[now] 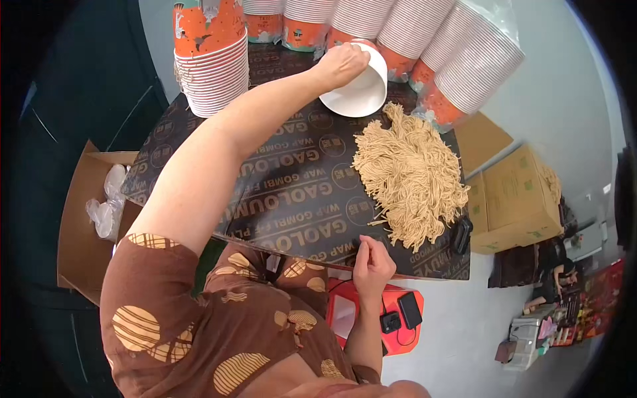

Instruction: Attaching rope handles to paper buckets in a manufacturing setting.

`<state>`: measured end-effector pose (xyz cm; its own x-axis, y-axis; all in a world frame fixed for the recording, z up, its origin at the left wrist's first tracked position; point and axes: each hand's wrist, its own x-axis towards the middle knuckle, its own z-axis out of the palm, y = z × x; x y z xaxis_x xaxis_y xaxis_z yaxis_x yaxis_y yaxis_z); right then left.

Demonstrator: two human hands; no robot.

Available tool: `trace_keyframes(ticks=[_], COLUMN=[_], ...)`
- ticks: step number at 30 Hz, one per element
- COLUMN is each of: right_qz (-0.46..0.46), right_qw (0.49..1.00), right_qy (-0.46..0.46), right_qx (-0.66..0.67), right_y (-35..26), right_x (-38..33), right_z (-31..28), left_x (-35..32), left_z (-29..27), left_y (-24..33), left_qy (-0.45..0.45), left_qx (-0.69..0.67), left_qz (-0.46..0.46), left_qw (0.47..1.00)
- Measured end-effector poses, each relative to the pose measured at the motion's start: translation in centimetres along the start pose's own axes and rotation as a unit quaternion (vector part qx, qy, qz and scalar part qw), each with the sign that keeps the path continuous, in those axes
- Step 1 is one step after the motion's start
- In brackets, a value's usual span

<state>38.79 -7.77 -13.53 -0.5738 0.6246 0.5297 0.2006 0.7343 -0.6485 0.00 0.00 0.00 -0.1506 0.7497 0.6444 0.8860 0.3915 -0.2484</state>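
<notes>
My left arm stretches across the table to the far side. There my left hand (346, 65) is closed at the rim of a white paper bucket (358, 99), which is tilted with its mouth toward me; some of the fingers are hidden. Close to the table's front edge, my right hand (374, 265) is curled into a loose fist, and whatever it may hold is hidden. Beyond that hand lies a heap of beige cord pieces (415, 176). At the far left, a tall stack of orange and white paper buckets (212, 76) has cord hanging at its side.
Several bagged bucket stacks (478, 66) line the back of the dark printed table (285, 192). A small black object (461, 235) sits at its right edge. Cardboard boxes (517, 199) stand to the right. Left is an open carton (76, 232). A red stool (405, 338) carries black devices.
</notes>
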Motion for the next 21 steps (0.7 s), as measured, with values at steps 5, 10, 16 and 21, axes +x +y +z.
trace_keyframes(ticks=[5,10,16,21], right_qz=[0.084,0.023,-0.016,0.006], right_qw=[0.981,0.842,0.797,0.885], right_qy=[-0.002,0.310,0.269,0.192], right_qx=[0.172,0.441,0.541,0.424], right_y=[0.3,2.7,2.8,2.8], right_x=[-1.2,-4.3,-4.7,-4.3], right_z=[-2.0,-12.2,-14.5,-9.6], left_x=[-0.9,-1.1,-1.2,-1.7], left_z=[0.4,-0.1,1.1,1.0], left_y=[0.2,0.8,0.6,0.5], left_qy=[0.055,0.045,0.090,0.101], left_qx=[-0.010,-0.015,-0.025,-0.019], left_qz=[0.078,0.065,0.044,0.012], left_qw=[0.995,0.997,0.995,0.995])
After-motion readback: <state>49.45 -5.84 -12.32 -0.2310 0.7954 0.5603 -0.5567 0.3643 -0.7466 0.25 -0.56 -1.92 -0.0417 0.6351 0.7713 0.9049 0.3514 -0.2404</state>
